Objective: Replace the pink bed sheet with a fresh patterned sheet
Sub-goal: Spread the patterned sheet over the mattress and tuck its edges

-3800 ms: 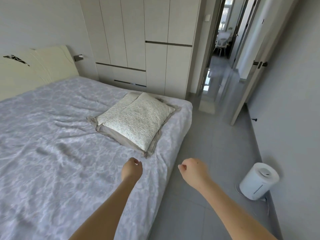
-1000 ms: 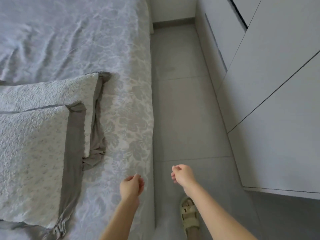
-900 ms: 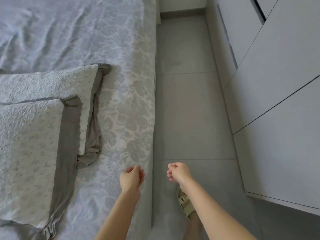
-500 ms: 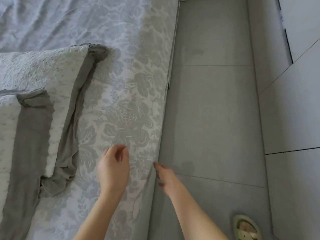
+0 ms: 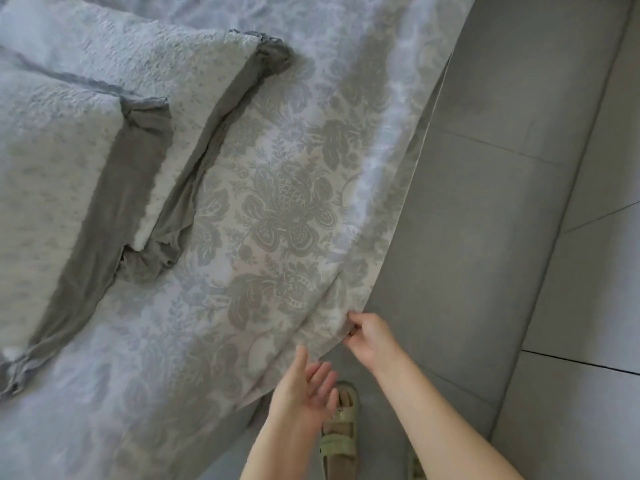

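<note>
Right hand: your right hand (image 5: 369, 337) is pinching the side edge of the sheet (image 5: 287, 209) between thumb and curled fingers. The grip is closing on cloth and nothing else.
Left hand: your left hand (image 5: 304, 386) is hovering just below and beside the right one, fingers straight and a little spread, palm turned toward the right hand. The grip is open and is carrying nothing. Whether the fingertips are brushing the cloth, you cannot tell from here.
Sheet: the grey-and-white flowered sheet is lying spread over the bed. Its side edge is running from the upper right down to your right hand, where it is standing out from the bed over the floor (image 5: 485, 237).
Pillows: two quilted pillows (image 5: 52, 185) with grey borders are lying on the sheet at the left, one overlapping the other, well apart from both hands.
Floor: grey tiles are showing along the right of the bed.
Feet: a pale green sandal (image 5: 341, 427) is showing on the floor just under your left hand. A sliver of a second one is peeking out by the right forearm.
</note>
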The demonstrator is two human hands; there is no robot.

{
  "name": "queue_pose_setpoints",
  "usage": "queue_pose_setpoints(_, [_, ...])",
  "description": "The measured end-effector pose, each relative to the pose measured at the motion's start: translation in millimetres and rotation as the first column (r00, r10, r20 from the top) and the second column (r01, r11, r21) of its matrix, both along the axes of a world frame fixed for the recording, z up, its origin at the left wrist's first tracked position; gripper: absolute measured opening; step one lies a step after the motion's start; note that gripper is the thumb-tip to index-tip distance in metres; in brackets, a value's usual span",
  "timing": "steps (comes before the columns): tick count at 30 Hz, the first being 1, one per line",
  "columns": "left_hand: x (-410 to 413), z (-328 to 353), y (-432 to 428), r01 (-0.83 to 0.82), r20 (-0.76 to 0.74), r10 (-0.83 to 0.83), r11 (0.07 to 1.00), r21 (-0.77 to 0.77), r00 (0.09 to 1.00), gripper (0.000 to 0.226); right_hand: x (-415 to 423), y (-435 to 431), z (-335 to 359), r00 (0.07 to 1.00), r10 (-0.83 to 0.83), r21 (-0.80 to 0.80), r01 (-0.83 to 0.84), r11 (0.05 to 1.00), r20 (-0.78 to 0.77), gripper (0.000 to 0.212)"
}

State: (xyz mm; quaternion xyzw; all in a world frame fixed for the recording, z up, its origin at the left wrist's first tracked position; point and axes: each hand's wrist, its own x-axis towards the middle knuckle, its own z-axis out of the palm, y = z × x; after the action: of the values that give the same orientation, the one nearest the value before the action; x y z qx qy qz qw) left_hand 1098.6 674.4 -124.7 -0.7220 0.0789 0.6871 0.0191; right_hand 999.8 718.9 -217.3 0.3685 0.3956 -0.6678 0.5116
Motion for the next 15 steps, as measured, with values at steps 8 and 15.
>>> queue_pose_setpoints(8, [-38,-6,32,-0.433,-0.048,0.452,0.876,0.210,0.891,0.066,-29,65,30,0.995,0.098,-0.049,-0.098,0.994,-0.018,0.024])
queue_pose_setpoints(15, [-43,-28,26,-0.680,-0.296,0.700,0.710,0.185,0.650,0.056,-47,40,38,0.907,0.387,0.209,-0.351,0.913,-0.166,0.021])
